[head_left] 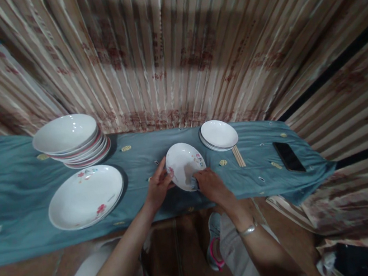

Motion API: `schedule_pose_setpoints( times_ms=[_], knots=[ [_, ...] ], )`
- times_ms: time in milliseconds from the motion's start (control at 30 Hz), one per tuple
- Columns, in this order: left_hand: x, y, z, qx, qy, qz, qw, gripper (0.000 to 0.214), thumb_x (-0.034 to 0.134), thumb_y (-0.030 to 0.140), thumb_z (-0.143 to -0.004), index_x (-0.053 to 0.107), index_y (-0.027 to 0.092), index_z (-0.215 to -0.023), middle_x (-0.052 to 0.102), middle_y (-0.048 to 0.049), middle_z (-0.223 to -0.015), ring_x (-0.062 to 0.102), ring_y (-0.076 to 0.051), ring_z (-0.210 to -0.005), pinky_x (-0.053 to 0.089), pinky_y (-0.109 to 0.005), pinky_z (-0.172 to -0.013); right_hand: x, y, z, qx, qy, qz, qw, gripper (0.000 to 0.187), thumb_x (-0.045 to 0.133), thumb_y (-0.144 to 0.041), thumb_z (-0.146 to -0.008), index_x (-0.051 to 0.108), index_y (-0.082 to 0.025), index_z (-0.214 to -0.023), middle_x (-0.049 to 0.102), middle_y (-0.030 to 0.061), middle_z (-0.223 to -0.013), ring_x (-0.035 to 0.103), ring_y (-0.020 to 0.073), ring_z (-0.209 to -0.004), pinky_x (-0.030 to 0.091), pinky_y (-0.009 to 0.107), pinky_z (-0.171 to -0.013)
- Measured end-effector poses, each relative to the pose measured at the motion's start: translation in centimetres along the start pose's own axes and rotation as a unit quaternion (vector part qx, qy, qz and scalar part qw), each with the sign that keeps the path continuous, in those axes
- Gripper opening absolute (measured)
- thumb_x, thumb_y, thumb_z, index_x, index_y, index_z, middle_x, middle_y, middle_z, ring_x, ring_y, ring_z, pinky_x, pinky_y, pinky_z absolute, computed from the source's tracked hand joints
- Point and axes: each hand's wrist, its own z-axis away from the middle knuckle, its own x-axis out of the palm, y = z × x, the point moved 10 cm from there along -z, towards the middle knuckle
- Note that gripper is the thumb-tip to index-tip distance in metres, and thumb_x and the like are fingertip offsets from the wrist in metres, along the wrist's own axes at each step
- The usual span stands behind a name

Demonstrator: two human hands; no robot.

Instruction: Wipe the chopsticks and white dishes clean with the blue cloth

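My left hand [158, 185] is closed on the left rim of a small white plate [181, 161] with a floral pattern, thumb on top and fingers at the edge. The plate is tilted, its inner face toward me. At its lower right edge my right hand [211, 184] is closed on a bunched bluish cloth [194, 183], which touches the plate; most of the cloth is hidden by the fingers. Just beyond the right hand stands a short stack of small white plates [219, 134].
Chopsticks [238, 156] lie beside the short stack, and a black phone [288, 156] is farther right. To the left are a tall stack of white bowls [67, 135] and large oval plates [84, 197]. A teal cloth [139, 158] covers the table; curtains [167, 67] hang behind it.
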Motion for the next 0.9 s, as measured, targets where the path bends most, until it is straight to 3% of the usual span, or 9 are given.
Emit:
schedule_pose_setpoints(
  times_ms=[133, 233, 400, 533, 733, 900],
  knots=[
    [0.1, 0.1, 0.0, -0.002, -0.002, -0.002, 1.000, 0.088, 0.078, 0.036, -0.067, 0.040, 0.024, -0.146, 0.067, -0.0089, -0.121, 0.066, -0.027, -0.099, 0.060, -0.037, -0.074, -0.8, -1.0, 0.6, -0.007, 0.017, -0.071, 0.997, 0.042, 0.045, -0.002, -0.085, 0.060, -0.012, -0.123, 0.069, 0.0151, -0.113, 0.064, 0.0252, -0.104, 0.048, 0.037, -0.093],
    [0.3, 0.2, 0.0, 0.000, -0.005, 0.001, 1.000, 0.088, 0.077, 0.036, -0.067, 0.040, 0.024, -0.146, 0.067, -0.0084, -0.122, 0.066, -0.026, -0.098, 0.060, -0.036, -0.074, -1.6, -2.0, 0.7, -0.026, 0.037, -0.139, 0.989, 0.050, 0.046, -0.001, -0.082, 0.054, -0.011, -0.130, 0.067, 0.0154, -0.120, 0.064, 0.0237, -0.109, 0.048, 0.036, -0.096],
    [0.3, 0.3, 0.1, 0.009, -0.002, -0.007, 1.000, 0.086, 0.078, 0.037, -0.066, 0.043, 0.024, -0.144, 0.070, -0.0069, -0.112, 0.067, -0.025, -0.093, 0.060, -0.037, -0.073, -3.0, -3.5, 0.2, -0.066, 0.102, -0.236, 0.964, 0.048, 0.049, -0.003, -0.081, 0.053, -0.016, -0.126, 0.066, 0.0130, -0.121, 0.062, 0.0226, -0.112, 0.048, 0.038, -0.098],
    [0.3, 0.4, 0.1, 0.014, -0.001, -0.006, 1.000, 0.086, 0.078, 0.039, -0.067, 0.043, 0.024, -0.144, 0.071, -0.0068, -0.111, 0.067, -0.025, -0.093, 0.059, -0.037, -0.075, -3.2, -3.7, -0.6, -0.058, 0.140, -0.258, 0.954, 0.049, 0.051, -0.006, -0.081, 0.050, -0.016, -0.129, 0.064, 0.0133, -0.123, 0.060, 0.0235, -0.116, 0.047, 0.040, -0.100],
    [0.2, 0.4, 0.2, 0.007, 0.000, -0.015, 1.000, 0.088, 0.078, 0.037, -0.066, 0.042, 0.024, -0.145, 0.070, -0.0063, -0.111, 0.066, -0.024, -0.092, 0.059, -0.034, -0.073, -3.1, -3.9, -1.4, -0.035, 0.149, -0.239, 0.959, 0.047, 0.051, -0.011, -0.083, 0.049, -0.014, -0.130, 0.066, 0.0136, -0.120, 0.062, 0.0238, -0.110, 0.048, 0.039, -0.097],
    [0.3, 0.4, 0.2, 0.004, -0.003, -0.007, 1.000, 0.086, 0.077, 0.036, -0.067, 0.042, 0.025, -0.145, 0.070, -0.0064, -0.112, 0.067, -0.025, -0.093, 0.059, -0.035, -0.072, -3.3, -4.1, -1.5, -0.032, 0.142, -0.274, 0.951, 0.038, 0.049, -0.012, -0.084, 0.056, -0.016, -0.121, 0.069, 0.0110, -0.114, 0.064, 0.0221, -0.106, 0.049, 0.036, -0.094]
  ],
)
